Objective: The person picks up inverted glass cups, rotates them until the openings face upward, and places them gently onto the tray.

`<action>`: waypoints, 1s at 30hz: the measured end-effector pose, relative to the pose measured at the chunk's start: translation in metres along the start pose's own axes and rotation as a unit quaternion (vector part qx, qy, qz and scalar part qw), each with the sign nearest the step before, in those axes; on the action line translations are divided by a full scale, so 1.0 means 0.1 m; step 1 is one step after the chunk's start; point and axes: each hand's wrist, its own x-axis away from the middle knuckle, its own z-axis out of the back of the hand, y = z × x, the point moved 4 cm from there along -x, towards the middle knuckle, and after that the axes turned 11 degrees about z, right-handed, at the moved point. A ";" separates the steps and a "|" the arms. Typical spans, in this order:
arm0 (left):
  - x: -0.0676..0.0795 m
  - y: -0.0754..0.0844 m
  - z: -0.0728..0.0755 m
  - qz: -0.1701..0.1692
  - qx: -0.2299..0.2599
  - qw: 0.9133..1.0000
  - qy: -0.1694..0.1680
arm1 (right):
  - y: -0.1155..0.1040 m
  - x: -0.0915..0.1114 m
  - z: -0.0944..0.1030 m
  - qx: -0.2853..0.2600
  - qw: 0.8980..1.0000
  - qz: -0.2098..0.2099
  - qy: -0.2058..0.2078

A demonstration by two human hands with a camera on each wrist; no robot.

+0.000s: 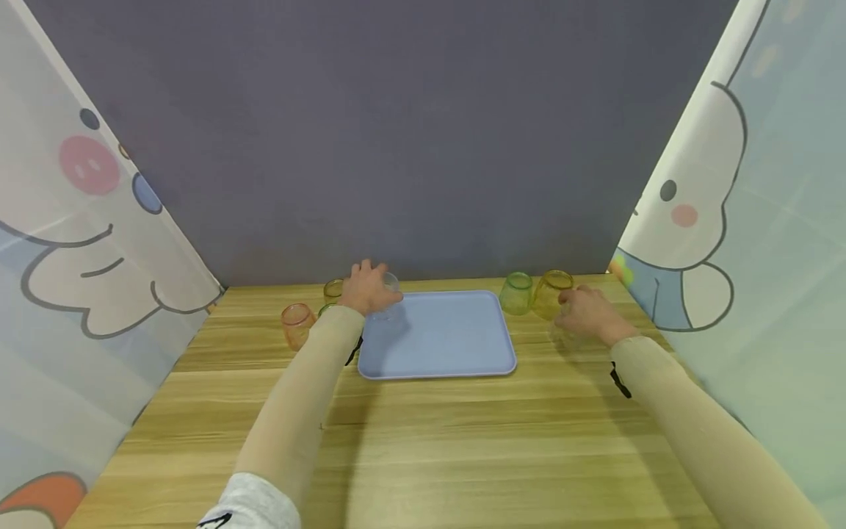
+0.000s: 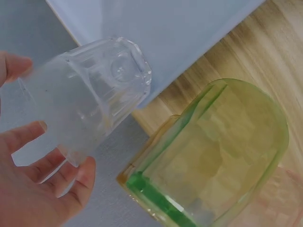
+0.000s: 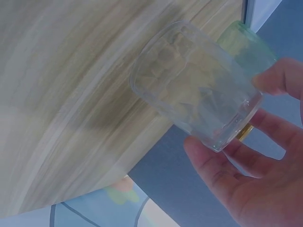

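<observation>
Left wrist, clear glass (image 2: 92, 92) in fingers (image 2: 83, 182), tray (image 2: 161, 28)

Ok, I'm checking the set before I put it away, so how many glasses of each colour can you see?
Clear glasses: 2
Green glasses: 2
Yellow glasses: 2
Pink glass: 1
Total: 7

Both arms (image 1: 291, 411) outstretched, fingers (image 3: 208, 163) curled

left hand (image 2: 40, 196), right hand (image 3: 265, 184): cut off by wrist-view edges | green glass (image 1: 322, 309): partly behind left sleeve (image 1: 300, 397)
</observation>
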 end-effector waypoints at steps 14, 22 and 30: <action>-0.10 0.01 -0.09 -0.001 -0.027 1.000 -0.006 | 0.04 -0.03 -0.01 -0.001 1.000 -0.002 -0.013; -0.13 0.01 -0.12 0.003 -0.012 1.000 -0.012 | 0.04 -0.02 -0.02 0.001 1.000 -0.001 -0.011; -0.11 0.04 -0.14 0.013 0.001 1.000 0.001 | 0.04 -0.01 -0.03 0.006 1.000 -0.004 -0.009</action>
